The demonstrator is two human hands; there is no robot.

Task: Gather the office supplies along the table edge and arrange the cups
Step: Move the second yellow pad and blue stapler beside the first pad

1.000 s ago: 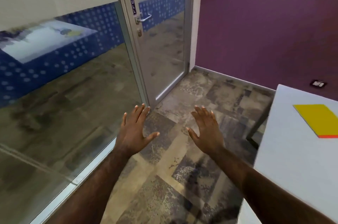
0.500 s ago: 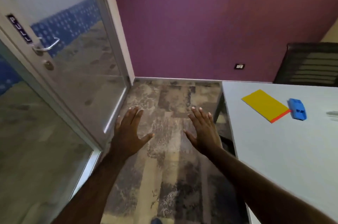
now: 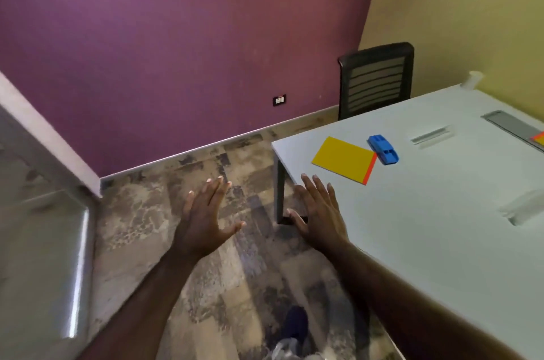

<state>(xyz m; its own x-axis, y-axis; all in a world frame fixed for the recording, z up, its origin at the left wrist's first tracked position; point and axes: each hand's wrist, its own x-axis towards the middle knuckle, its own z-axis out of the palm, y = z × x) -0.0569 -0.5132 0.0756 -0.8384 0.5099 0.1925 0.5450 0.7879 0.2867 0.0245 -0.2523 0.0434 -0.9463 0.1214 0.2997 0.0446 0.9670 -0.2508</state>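
The left hand (image 3: 206, 220) hangs palm-down over the patterned floor (image 3: 141, 230), well left of the bench (image 3: 441, 242), its grip wide, fingers straight and spread, holding nothing. Bare floor lies between it and the purple wall (image 3: 176, 50). The right hand (image 3: 319, 214) is likewise flat and spread, holding nothing, over the bench's near left edge, just in front of the bench leg (image 3: 281, 192). Beyond its fingertips, near the bench's far left corner, lies a yellow notepad (image 3: 343, 159) with an orange spine. A blue stapler (image 3: 382, 149) lies just beside its right edge, perhaps touching. Further right a blurred flat grey item (image 3: 430, 136) rests on the bench top. A black chair (image 3: 375, 80) stands behind the bench's far edge. A white cup (image 3: 473, 79) sits at the far corner.
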